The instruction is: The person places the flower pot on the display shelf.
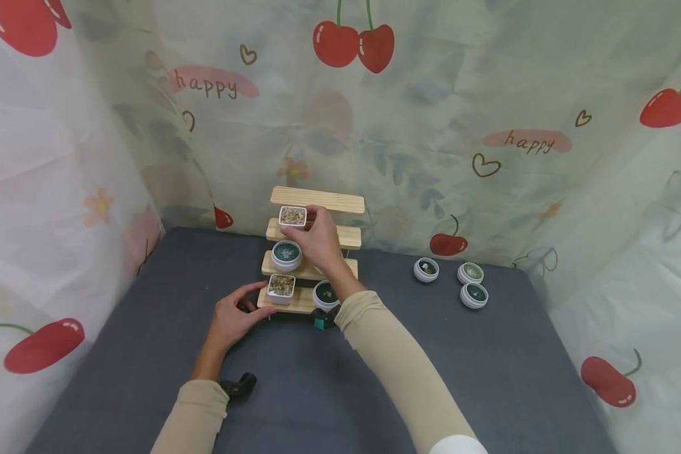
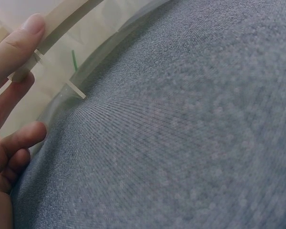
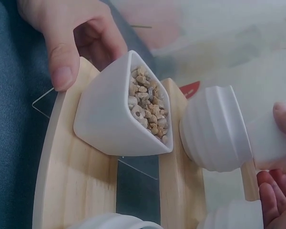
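A tiered wooden stand (image 1: pixel 316 200) with plank shelves rises at the back of the cloth. My right hand (image 1: pixel 320 243) pinches a square white pot of pebbles (image 1: pixel 292 216) at the second shelf from the top; whether its base touches the plank I cannot tell. With thumb above and fingers below, my left hand (image 1: pixel 231 318) grips the lowest plank's left end. Beside it on that plank sits another square pebble pot (image 3: pixel 102 112). A ribbed round white pot (image 3: pixel 214 129) stands one shelf up. On the lowest plank's right is a round pot (image 1: pixel 326 293), partly behind my right wrist.
Three round white pots, the left one (image 1: pixel 426 269) apart from the green-topped one (image 1: pixel 470 273) and the dark-topped one (image 1: pixel 474 295), stand on the dark grey cloth (image 1: pixel 420 353) to the right. A cherry-printed curtain (image 1: pixel 408 126) encloses the back and sides.
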### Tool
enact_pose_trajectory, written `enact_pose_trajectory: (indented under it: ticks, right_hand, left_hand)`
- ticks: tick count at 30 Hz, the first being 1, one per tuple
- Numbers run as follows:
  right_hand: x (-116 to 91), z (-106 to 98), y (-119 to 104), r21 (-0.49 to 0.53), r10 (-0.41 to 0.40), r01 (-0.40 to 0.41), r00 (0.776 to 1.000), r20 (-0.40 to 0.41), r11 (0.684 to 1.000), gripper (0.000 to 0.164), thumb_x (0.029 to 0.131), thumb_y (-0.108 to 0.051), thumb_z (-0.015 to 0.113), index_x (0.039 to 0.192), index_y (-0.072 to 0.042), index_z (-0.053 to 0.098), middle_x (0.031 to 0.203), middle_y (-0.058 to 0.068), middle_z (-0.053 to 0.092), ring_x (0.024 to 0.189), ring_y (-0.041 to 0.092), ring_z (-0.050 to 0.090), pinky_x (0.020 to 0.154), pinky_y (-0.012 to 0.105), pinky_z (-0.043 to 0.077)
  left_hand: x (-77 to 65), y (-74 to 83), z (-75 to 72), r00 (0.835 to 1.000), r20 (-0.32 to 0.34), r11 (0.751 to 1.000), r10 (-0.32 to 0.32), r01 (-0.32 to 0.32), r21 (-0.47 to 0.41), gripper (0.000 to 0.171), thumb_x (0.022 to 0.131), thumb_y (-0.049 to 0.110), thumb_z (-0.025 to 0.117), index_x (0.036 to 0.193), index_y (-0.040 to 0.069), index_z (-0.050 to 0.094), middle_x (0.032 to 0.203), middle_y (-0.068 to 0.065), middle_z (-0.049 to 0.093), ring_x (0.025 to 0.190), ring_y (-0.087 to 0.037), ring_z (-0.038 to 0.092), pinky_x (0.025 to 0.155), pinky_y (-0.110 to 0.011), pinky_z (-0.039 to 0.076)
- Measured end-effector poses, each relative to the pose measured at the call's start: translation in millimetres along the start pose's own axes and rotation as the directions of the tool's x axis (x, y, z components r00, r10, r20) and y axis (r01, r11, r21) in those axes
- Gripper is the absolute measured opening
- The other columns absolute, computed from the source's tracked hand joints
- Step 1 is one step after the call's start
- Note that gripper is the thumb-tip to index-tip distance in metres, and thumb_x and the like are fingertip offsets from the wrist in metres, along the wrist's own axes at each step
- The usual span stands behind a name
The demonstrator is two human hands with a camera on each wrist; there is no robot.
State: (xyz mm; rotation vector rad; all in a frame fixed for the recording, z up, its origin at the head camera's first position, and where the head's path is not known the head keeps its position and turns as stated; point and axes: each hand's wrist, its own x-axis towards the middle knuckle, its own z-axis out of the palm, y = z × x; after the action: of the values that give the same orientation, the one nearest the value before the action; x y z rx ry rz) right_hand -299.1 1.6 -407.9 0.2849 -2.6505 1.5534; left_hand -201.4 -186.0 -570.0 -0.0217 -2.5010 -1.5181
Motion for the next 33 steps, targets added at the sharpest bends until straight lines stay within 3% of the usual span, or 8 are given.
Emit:
enact_pose_trajectory:
  ticks: [9, 18, 25, 33]
  right_hand:
    - [-1.0, -5.4, 3.4, 0.019, 0.004, -0.005, 0.998, 0.056, 1.000, 0.074, 0.089, -0.038, 0.081, 0.145, -0.007, 0.043, 0.129, 0.009, 0.058, 0.115, 0.022, 0.061, 0.098, 0.037, 0.052]
    - [-8.8, -32.4, 10.1, 0.009, 0.031, -0.032, 0.992, 0.119, 0.999, 0.084, 0.089, -0.046, 0.079, 0.154, -0.012, 0.038, 0.145, 0.012, 0.051, 0.135, 0.030, 0.054, 0.108, 0.046, 0.048]
    - [-15.9, -63.7, 26.1, 0.040, -0.024, 0.021, 0.995, 0.094, 0.999, 0.080, 0.092, -0.039, 0.077, 0.154, -0.008, 0.038, 0.148, 0.015, 0.049, 0.139, 0.033, 0.048, 0.114, 0.047, 0.041]
    - [-19.3, -105.6, 56.8, 0.003, -0.045, 0.045, 0.999, 0.017, 0.999, 0.078, 0.091, -0.035, 0.078, 0.152, -0.004, 0.039, 0.150, 0.016, 0.048, 0.139, 0.036, 0.045, 0.114, 0.052, 0.039]
  left_hand:
    - [1.9, -1.5, 2.6, 1.000, 0.014, 1.000, 0.002, -0.002, 0.012, 0.060, 0.077, 0.046, 0.089, 0.132, 0.033, 0.068, 0.079, -0.004, 0.067, 0.068, -0.011, 0.058, 0.061, -0.026, 0.044]
    - [-0.3, -1.1, 3.8, 1.000, 0.025, 1.000, 0.004, -0.004, -0.004, 0.061, 0.076, 0.046, 0.089, 0.132, 0.034, 0.068, 0.078, -0.003, 0.067, 0.067, -0.012, 0.059, 0.061, -0.027, 0.045]
    - [-2.2, -1.8, 3.1, 1.000, 0.020, 1.000, -0.013, 0.013, -0.019, 0.062, 0.075, 0.050, 0.089, 0.132, 0.037, 0.067, 0.078, -0.003, 0.067, 0.067, -0.013, 0.061, 0.062, -0.028, 0.047]
    - [-3.7, -1.7, 1.3, 1.000, 0.008, 1.000, 0.006, -0.005, -0.018, 0.061, 0.076, 0.046, 0.089, 0.132, 0.034, 0.067, 0.077, -0.002, 0.067, 0.067, -0.012, 0.060, 0.062, -0.028, 0.047]
